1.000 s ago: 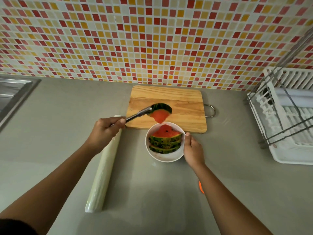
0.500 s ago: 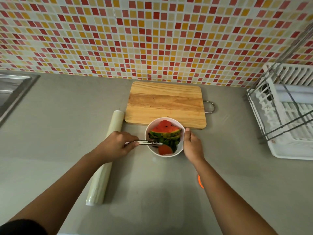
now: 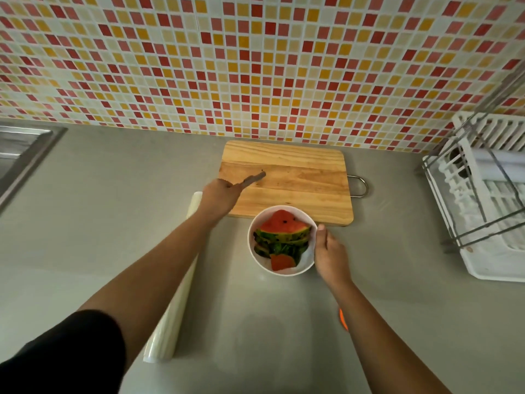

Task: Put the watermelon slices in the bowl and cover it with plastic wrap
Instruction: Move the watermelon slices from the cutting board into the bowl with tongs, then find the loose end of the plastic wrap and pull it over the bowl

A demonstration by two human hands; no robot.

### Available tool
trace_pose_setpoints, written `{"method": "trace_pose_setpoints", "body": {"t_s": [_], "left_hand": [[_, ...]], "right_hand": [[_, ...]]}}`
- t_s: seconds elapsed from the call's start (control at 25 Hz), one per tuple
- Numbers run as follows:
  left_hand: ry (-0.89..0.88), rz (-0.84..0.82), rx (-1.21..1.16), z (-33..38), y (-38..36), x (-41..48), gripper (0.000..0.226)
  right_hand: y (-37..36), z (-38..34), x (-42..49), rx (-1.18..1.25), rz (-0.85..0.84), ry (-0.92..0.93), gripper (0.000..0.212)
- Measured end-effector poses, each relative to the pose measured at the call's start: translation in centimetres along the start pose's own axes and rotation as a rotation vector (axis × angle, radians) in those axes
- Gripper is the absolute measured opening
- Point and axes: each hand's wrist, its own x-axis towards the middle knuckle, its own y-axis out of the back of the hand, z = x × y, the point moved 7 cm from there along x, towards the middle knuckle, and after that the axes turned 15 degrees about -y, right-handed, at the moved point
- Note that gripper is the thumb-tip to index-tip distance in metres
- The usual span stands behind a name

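A white bowl [image 3: 304, 267] stands on the grey counter just in front of the wooden cutting board [image 3: 298, 177]. Several watermelon slices [image 3: 284, 231] lie inside it, red flesh and green rind showing. My right hand [image 3: 329, 255] grips the bowl's right rim, thumb on the edge. My left hand [image 3: 220, 197] holds metal tongs [image 3: 252, 177] over the left part of the board; the tongs are blurred and carry nothing. A roll of plastic wrap [image 3: 173, 305] lies on the counter to the left of the bowl, partly hidden under my left forearm.
A white dish rack [image 3: 483, 200] with metal bars stands at the right. A steel sink edge [image 3: 22, 155] shows at the far left. The tiled wall rises directly behind the board. A small orange object [image 3: 343, 319] peeks out beside my right forearm.
The last slice went from the tongs into the bowl. My left hand then swung the tongs, now without a slice, back up over the board. My right hand stayed on the bowl.
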Motion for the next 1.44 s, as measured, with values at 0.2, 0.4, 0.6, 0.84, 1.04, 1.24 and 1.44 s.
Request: {"method": "trace_pose_setpoints", "body": {"t_s": [0.2,0.4,0.6,0.84,1.04,1.24,1.44], "left_hand": [[-0.159,0.086,0.45,0.2,-3.1,3.3,0.033],[-0.15,0.082,0.47,-1.0,-3.7,4.8,0.033],[-0.148,0.085,0.464,-1.4,-3.6,5.2,0.037],[-0.138,0.154,0.397,0.3,-2.0,3.7,0.055],[-0.177,0.182,0.125,0.9,-2.1,-4.1,0.037],[0.109,-0.04,-0.31,-0.2,-4.9,-9.5,0.033],[0.119,-0.016,-0.414,-0.4,-4.1,-12.7,0.034]], "right_hand": [[0.0,0.3,0.5,-0.013,0.018,0.01,0.045],[0.0,0.2,0.4,-0.009,0.024,0.011,0.045],[0.0,0.0,0.2,-0.001,0.032,0.013,0.044],[0.0,-0.1,0.0,-0.001,0.017,0.01,0.045],[0.2,-0.1,-0.2,-0.01,0.04,-0.008,0.041],[0.4,-0.9,-0.6,-0.049,0.039,0.006,0.044],[0.6,0.4,-3.5,-0.068,0.072,0.013,0.043]]}}
